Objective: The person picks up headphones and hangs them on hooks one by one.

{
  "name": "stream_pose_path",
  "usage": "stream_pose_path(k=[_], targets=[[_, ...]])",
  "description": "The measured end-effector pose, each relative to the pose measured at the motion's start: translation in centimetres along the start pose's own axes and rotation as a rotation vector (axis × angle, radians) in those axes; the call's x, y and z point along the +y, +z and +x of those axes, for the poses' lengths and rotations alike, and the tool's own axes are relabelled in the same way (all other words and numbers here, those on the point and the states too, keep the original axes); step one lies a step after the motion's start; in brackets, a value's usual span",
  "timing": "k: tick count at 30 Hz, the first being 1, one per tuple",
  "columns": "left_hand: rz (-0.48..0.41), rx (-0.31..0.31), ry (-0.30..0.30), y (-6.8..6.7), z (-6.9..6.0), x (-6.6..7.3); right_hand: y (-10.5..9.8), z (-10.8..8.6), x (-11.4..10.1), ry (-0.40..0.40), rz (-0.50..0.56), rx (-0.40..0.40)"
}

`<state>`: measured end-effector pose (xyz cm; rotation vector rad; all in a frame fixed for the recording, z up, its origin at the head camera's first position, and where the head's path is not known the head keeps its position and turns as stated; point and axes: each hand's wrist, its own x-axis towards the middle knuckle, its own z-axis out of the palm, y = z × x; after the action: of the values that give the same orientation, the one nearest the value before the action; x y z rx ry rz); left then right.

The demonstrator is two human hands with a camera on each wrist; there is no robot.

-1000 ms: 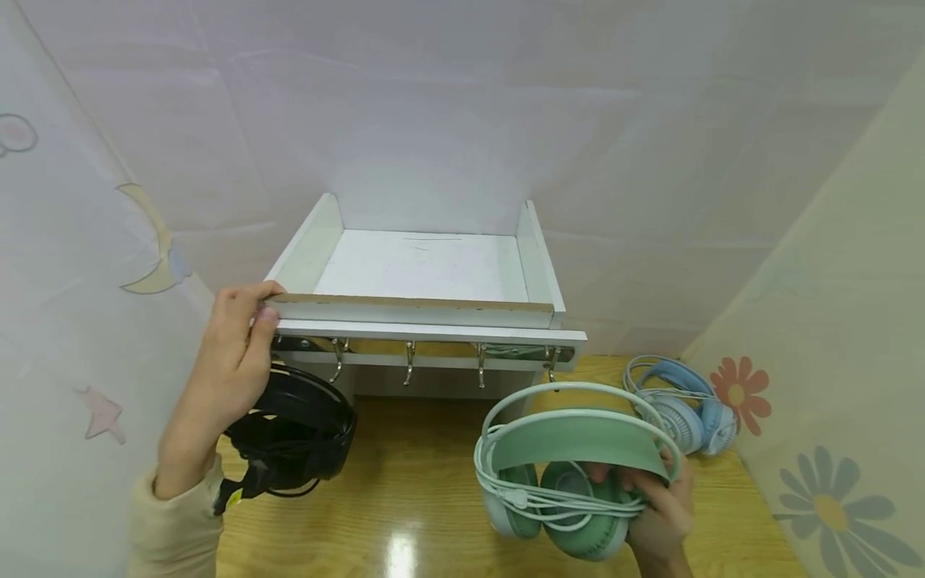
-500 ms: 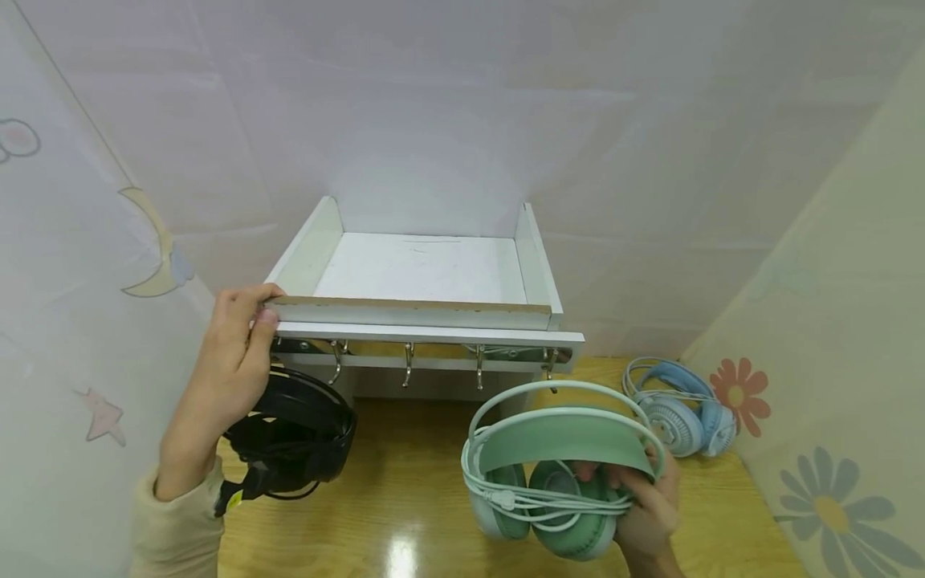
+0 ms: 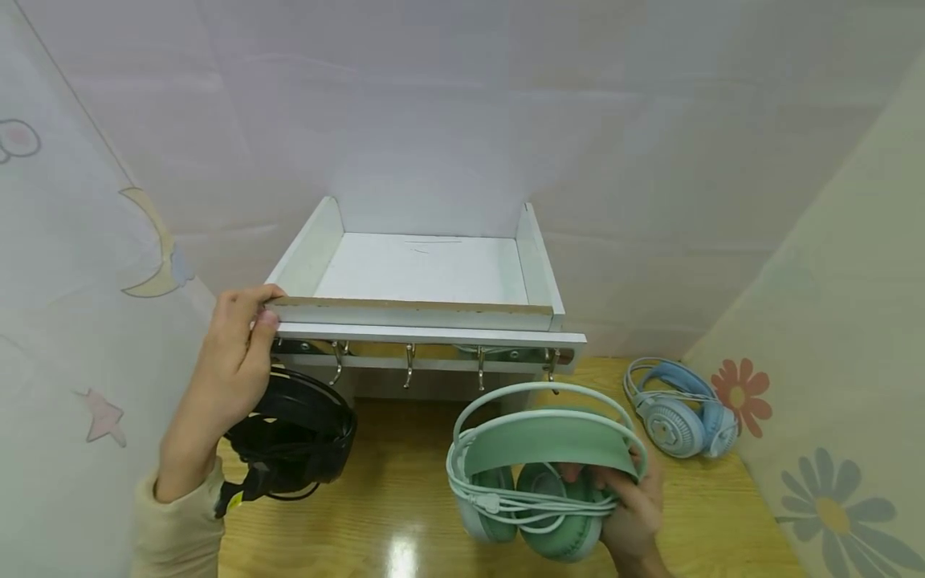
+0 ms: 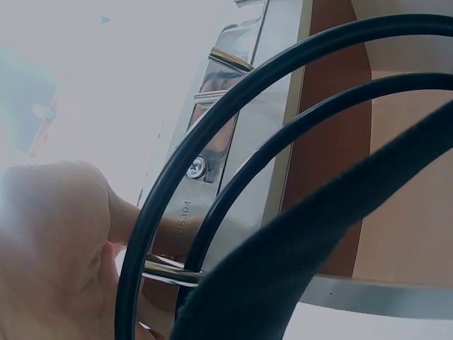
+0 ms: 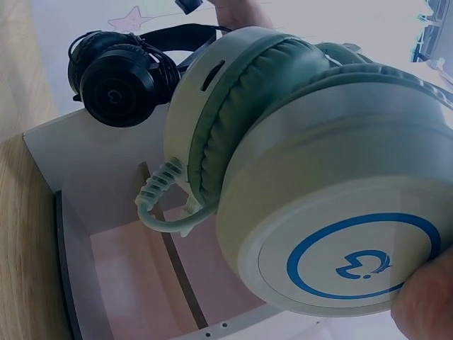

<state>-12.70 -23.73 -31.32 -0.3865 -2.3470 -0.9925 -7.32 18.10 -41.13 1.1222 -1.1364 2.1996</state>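
With thumb in front and fingers over the top edge, my left hand (image 3: 233, 361) grips the left front corner of a white shelf (image 3: 412, 315). Black headphones (image 3: 318, 433) hang below that hand; in the left wrist view, their headband wires (image 4: 241, 92) loop over a metal hook (image 4: 168, 270). My right hand (image 3: 637, 510) holds mint-green headphones (image 3: 552, 443) by the right ear cup, headband up, with their cable bundled across the cups. They are apart from the hooks, below the right end of the row. An ear cup (image 5: 340, 212) fills much of the right wrist view.
Several metal hooks, one of them a middle hook (image 3: 409, 365), line the shelf's front rail. Light-blue headphones (image 3: 675, 421) lie on the wooden table (image 3: 405, 498) at the right, near the patterned side wall (image 3: 831, 385). A plain pale wall (image 3: 462, 120) stands behind the shelf.
My right hand has carried the mint-green headphones leftward, at about the same height. More of the light-blue headphones shows now. My left hand stays on the shelf corner.
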Motion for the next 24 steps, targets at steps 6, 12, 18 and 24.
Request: stream_pose_path(k=[6,12,18,24], targets=[[-0.017,0.001,0.022,-0.2,0.1,-0.2,0.4,0.2,0.3,0.010,-0.033,0.004],[-0.049,-0.015,0.032,-0.6,-0.1,-0.5,0.7,0.3,0.2,0.021,-0.064,-0.005],[-0.030,-0.031,-0.025,-1.0,-0.3,-0.6,0.9,0.5,0.4,0.019,-0.094,-0.014],[-0.033,-0.034,-0.062,-1.3,-0.3,-0.7,1.2,0.5,0.6,0.022,-0.102,0.006]])
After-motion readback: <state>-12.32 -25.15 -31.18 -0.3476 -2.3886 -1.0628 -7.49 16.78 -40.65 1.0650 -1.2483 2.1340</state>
